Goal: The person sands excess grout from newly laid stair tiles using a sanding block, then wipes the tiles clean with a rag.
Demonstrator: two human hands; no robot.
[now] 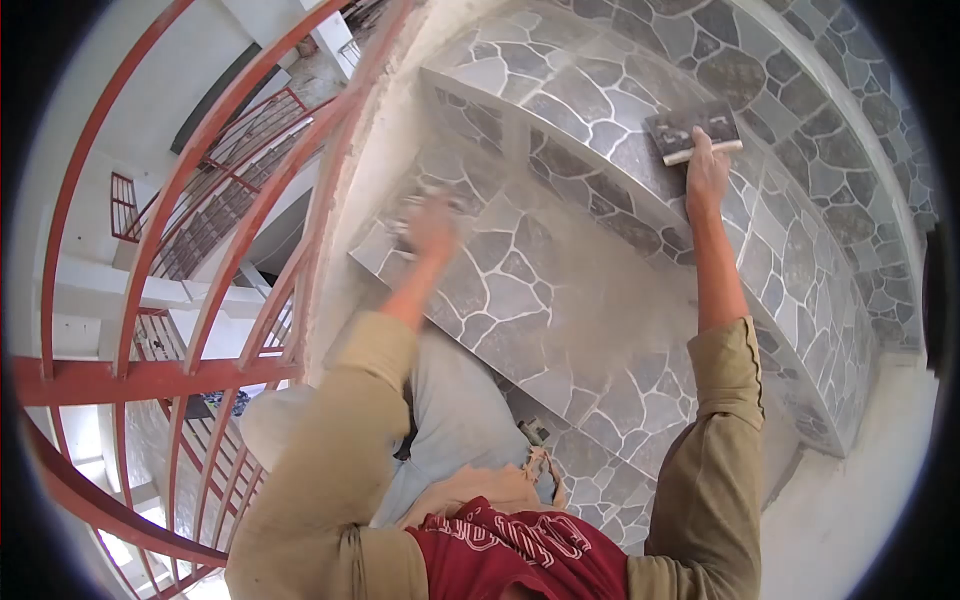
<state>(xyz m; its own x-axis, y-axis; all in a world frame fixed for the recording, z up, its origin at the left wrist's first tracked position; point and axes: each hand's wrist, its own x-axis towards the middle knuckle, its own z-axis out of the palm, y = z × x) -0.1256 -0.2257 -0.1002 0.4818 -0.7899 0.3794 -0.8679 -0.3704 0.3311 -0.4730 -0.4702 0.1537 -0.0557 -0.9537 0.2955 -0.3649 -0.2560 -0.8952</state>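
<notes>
Red shirt (515, 550) nearest us, bottom centre, head view. Upper right: right hand (707, 182), fingers (701, 143) gripping a dark block (680, 128) by its lower edge; block just above them over the stone-patterned step (575, 92), long axis crosswise. Left hand (432, 230), left of centre, well apart, blurred; we cannot tell its grip.

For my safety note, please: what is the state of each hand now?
Left hand: blurred over the tiled step; open or closed cannot be told.
Right hand: holding a dark flat block.
</notes>
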